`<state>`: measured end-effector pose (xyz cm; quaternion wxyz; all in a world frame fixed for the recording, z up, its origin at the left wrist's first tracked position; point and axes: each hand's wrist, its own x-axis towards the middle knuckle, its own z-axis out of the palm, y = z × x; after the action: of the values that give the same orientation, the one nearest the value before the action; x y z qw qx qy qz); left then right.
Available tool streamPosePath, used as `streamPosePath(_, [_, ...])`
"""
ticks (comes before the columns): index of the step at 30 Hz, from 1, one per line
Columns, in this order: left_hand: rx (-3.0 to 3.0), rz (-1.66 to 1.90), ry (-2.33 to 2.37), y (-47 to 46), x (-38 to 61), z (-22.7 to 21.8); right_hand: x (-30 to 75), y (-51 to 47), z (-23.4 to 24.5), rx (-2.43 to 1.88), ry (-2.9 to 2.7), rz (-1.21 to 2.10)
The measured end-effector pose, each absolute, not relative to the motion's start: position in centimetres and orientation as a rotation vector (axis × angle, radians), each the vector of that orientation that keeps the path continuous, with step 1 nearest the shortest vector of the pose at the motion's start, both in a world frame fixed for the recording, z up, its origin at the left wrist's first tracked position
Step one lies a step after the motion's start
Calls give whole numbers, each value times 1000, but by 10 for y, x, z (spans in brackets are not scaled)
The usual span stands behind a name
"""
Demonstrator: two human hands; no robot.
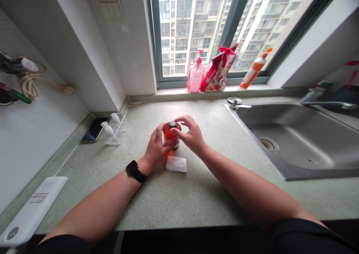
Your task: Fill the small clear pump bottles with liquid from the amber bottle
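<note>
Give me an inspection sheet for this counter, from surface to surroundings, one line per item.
Surface: speckled pale-green counter.
Items in hand: red bottle with dark cap; folded white paper on the near side.
Clutter: dark phone-like slab, clear plastic items with white tops, white case at lower left.
Hands: left hand grips the bottle; right hand is at the cap, contact unclear.
Cables: beige cable along the left wall.
Surroundings: sink right; window ahead; pump bottle, red bag, orange bottle on the sill.

Tissue (176, 164) before bottle (169, 134) on countertop (168, 201), sink (322, 173) to the right
</note>
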<state>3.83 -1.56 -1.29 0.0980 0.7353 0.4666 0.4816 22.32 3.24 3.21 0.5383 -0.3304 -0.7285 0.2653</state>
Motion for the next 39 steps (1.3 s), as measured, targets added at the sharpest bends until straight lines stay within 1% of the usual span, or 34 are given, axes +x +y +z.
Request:
streamPosePath(7, [2274,1422,1391,-16,42,-13,223,33,37,-848,-1696,651])
streamPosePath(14, [2227,1402,1353,-14,40,-12,229,35,44,-773,-1726,687])
streamPosePath(20, [2228,1374,1348,-12,38,-11,237,44,39,-673,-1786,883])
streamPosePath(24, [2233,1360,1356,-14,38,-9,242,49,33,-685,-1697,1009])
streamPosePath(32, [2244,1372,1368,-14,39,-11,234,39,38,-648,-1815,889])
streamPosePath(39, [2229,1362,1372,-13,38,-10,233,45,29,-762,-1652,1013])
